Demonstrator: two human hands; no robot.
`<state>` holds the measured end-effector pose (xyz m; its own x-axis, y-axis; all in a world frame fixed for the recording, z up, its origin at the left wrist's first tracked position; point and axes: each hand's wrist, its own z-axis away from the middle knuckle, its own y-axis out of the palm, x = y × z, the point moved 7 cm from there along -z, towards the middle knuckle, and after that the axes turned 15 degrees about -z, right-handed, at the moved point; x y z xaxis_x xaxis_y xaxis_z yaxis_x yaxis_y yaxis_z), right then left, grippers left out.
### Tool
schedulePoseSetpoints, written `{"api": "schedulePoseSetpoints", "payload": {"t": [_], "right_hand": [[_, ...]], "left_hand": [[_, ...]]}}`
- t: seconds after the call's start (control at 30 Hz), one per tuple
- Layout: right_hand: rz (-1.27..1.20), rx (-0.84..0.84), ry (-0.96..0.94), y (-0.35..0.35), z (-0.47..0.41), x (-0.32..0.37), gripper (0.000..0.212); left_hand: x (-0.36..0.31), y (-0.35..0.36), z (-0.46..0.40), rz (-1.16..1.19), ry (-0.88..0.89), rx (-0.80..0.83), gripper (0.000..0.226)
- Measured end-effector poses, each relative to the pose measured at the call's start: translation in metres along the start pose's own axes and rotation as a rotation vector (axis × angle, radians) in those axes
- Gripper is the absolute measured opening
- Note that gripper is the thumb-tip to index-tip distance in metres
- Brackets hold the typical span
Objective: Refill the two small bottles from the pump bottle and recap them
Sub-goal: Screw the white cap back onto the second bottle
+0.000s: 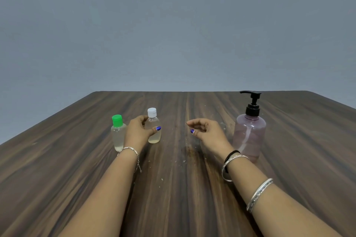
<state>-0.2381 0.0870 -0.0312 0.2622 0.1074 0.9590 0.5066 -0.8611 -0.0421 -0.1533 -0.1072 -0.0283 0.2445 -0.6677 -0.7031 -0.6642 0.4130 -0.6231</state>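
Two small clear bottles stand upright at the left of the wooden table (77,159). One has a green cap (117,133), the other a white cap (154,129). Both caps are on and both bottles hold pale liquid. My left hand (137,132) curls round the white-capped bottle, thumb across its front, fingers behind it. The green-capped bottle stands just left of that hand. A pinkish translucent pump bottle (249,131) with a black pump stands upright on the right. My right hand (204,131) hovers between the white-capped bottle and the pump bottle, fingers loosely curled, holding nothing.
Small pale specks and a faint smear lie on the wood in the middle of the table. The table's far edge runs just behind the pump bottle, against a plain grey wall (173,25).
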Motion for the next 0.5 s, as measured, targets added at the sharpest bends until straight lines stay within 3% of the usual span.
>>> {"api": "schedulePoseSetpoints", "payload": {"t": [0.13, 0.2, 0.3, 0.4, 0.43, 0.5], "right_hand": [[0.031, -0.022, -0.055, 0.0, 0.001, 0.009, 0.033], [0.151, -0.059, -0.177, -0.001, 0.004, 0.023, 0.035], [0.435, -0.159, -0.629, -0.001, 0.025, 0.073, 0.033], [0.568, -0.495, -1.106, -0.024, 0.064, 0.129, 0.033], [0.543, -0.599, -1.141, -0.04, 0.072, 0.14, 0.039], [0.361, -0.654, -0.962, -0.082, 0.071, 0.147, 0.062]], "left_hand": [[-0.011, -0.005, 0.004, -0.011, 0.04, -0.033, 0.047], [-0.019, -0.012, 0.006, 0.003, 0.064, -0.083, 0.055], [-0.037, -0.034, 0.016, 0.04, 0.135, -0.25, 0.06], [-0.061, -0.061, 0.037, 0.09, 0.29, -0.457, 0.05], [-0.067, -0.066, 0.043, 0.104, 0.341, -0.507, 0.048], [-0.076, -0.064, 0.05, 0.084, 0.436, -0.542, 0.047]]}}
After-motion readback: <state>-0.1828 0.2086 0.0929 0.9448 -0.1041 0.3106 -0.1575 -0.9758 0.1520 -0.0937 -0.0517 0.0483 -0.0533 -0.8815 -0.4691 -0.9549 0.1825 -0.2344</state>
